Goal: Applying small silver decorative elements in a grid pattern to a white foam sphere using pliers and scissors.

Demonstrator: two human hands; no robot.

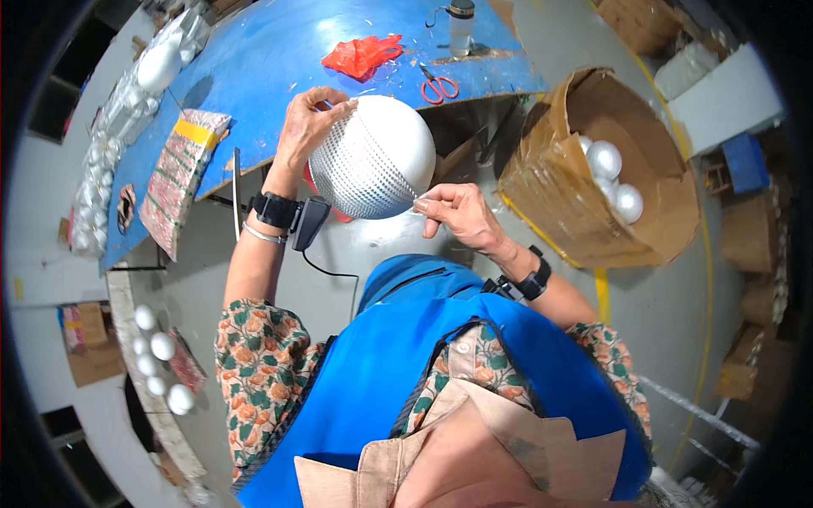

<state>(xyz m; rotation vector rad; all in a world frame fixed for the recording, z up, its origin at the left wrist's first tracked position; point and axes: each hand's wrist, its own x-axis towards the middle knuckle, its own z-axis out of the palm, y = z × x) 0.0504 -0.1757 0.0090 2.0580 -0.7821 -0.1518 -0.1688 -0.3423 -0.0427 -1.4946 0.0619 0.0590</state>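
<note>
In front of me, at the table's near edge, is a large smooth white ball (398, 127). A sheet of small silver mirror tiles (357, 173) lies over its left and lower side, leaving the upper right bare. My left hand (306, 125) is at the ball's upper left, thumb and fingers closed on the sheet's upper end. At the lower right of the ball, my right hand (461, 216) pinches the sheet's other corner between thumb and forefinger. What supports the ball from below is hidden.
On the blue table (262, 59) lie a red plastic bag (362, 57), red-handled scissors (440, 87), a bottle (461, 30) and a packet of shiny sheets (182, 173). A cardboard box (542, 182) with silver balls (604, 159) stands right. Several white balls (163, 345) sit lower left.
</note>
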